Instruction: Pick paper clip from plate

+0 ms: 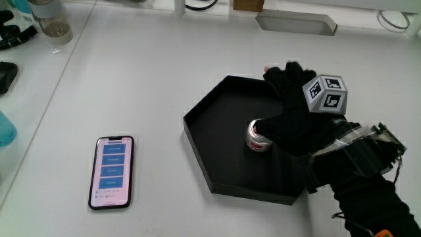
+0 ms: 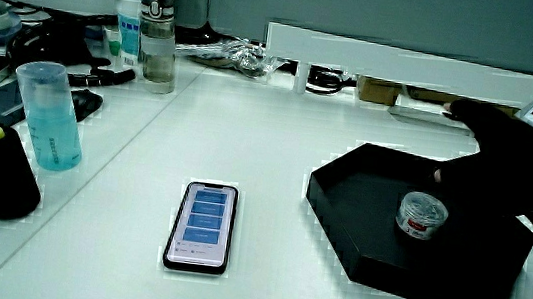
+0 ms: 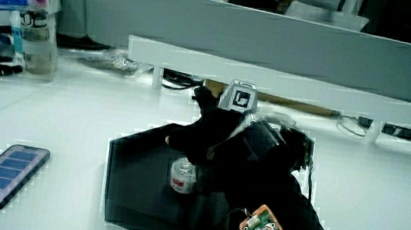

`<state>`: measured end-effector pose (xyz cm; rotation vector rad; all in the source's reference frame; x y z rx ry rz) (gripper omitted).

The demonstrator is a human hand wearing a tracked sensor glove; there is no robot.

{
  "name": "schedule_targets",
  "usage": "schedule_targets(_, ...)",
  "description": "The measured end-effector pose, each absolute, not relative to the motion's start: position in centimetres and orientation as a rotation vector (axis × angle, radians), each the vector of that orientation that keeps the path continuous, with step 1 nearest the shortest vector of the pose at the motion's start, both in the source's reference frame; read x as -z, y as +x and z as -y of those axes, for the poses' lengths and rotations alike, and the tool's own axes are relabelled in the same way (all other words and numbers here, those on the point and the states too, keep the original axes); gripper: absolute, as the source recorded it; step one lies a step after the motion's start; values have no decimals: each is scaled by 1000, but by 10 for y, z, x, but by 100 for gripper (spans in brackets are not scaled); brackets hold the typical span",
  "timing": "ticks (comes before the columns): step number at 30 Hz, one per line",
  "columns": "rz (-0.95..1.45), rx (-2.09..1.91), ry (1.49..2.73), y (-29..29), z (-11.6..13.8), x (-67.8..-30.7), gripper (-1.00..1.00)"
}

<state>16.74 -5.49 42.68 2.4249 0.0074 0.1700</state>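
White table [image 1: 164,79] carries a black hexagonal plate [image 1: 204,141]. We see no paper clip; a small round container [image 1: 257,137] stands in the plate, touched by the hand [image 1: 296,118], fingers spread. We note a phone [image 1: 112,171] lying beside the plate.

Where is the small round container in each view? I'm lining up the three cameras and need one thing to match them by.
Main view: the small round container sits in the black hexagonal tray, under the thumb side of the hand.
Side view: container in the tray, beside the hand.
Side view: container in the tray, just under the hand.
Shared landmark: the phone lying beside the tray.
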Motion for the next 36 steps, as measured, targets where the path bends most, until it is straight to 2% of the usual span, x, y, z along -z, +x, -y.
schedule_targets(5, -64, -180, 2404, 166, 49, -445, 0)
schedule_targets(14, 9, 63, 2136, 153, 46, -483, 0)
schedule_targets(17, 16, 92, 2094, 155, 46, -489, 27)
schedule_targets(21, 13, 51, 2175, 156, 47, -488, 64)
schedule_targets(25, 11, 17, 2188, 157, 48, -483, 100)
schedule_targets(34, 3, 12, 2183, 156, 49, -485, 100)
schedule_targets(36, -4, 16, 2242, 157, 52, -482, 100)
